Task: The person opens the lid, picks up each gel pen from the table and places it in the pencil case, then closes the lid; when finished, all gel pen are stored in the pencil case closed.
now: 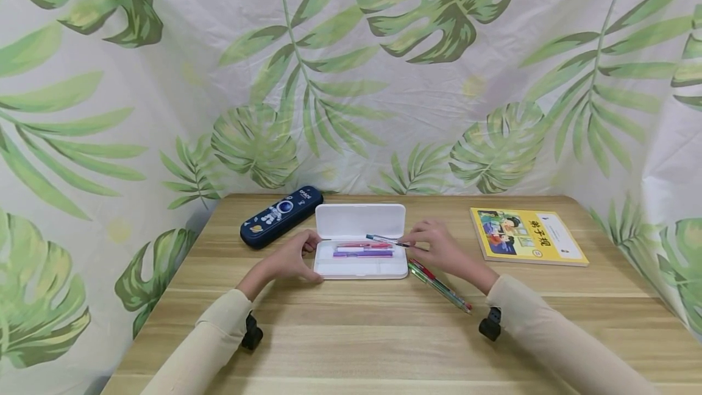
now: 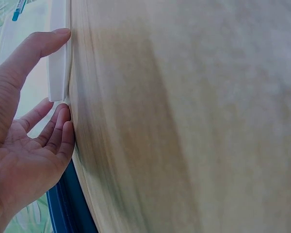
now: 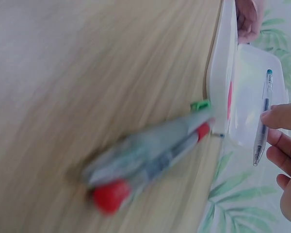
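An open white pencil case [image 1: 359, 269] lies on the table with its lid [image 1: 360, 220] raised at the back; pink, white and purple pens [image 1: 363, 254] lie in it. My left hand [image 1: 290, 256] holds the case's left end, thumb at the front corner and fingers bent round the side; in the left wrist view the thumb [image 2: 51, 41] rests on the white edge. My right hand [image 1: 437, 247] pinches a clear gel pen with a teal end [image 3: 267, 92] between thumb and fingers, over the case's right end. Its teal end points left.
Loose pens [image 1: 439, 285], green and red, lie slanted at the case's right front corner. A navy zip case with an astronaut [image 1: 281, 217] stands back left. A yellow book [image 1: 528, 235] lies at the right. A leaf-print curtain [image 1: 340, 78] hangs behind the table.
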A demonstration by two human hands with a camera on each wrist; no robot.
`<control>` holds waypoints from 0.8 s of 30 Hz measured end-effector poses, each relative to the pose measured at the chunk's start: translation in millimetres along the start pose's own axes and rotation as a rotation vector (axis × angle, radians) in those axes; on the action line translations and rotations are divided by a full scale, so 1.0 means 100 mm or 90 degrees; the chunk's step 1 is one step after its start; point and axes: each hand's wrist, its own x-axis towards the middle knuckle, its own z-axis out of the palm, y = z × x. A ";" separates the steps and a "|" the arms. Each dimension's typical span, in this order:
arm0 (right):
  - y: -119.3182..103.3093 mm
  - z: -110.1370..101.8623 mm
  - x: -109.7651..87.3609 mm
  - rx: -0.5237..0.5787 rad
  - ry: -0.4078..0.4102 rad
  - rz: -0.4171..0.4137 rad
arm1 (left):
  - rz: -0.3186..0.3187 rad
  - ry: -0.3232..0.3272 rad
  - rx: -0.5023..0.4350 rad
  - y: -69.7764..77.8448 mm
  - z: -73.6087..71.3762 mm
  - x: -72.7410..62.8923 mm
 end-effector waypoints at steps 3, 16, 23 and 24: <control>-0.06 0.06 0.07 0.005 -0.014 -0.008 | -0.001 0.000 0.001 -0.01 0.00 0.00; -0.16 0.32 0.31 -0.033 0.012 -0.135 | -0.011 0.001 0.008 -0.04 0.02 0.02; -0.20 0.39 0.36 -0.044 -0.009 -0.121 | -0.010 0.002 0.008 -0.02 0.01 0.02; -0.21 0.40 0.37 -0.046 -0.015 -0.117 | -0.010 0.002 0.007 -0.02 0.01 0.02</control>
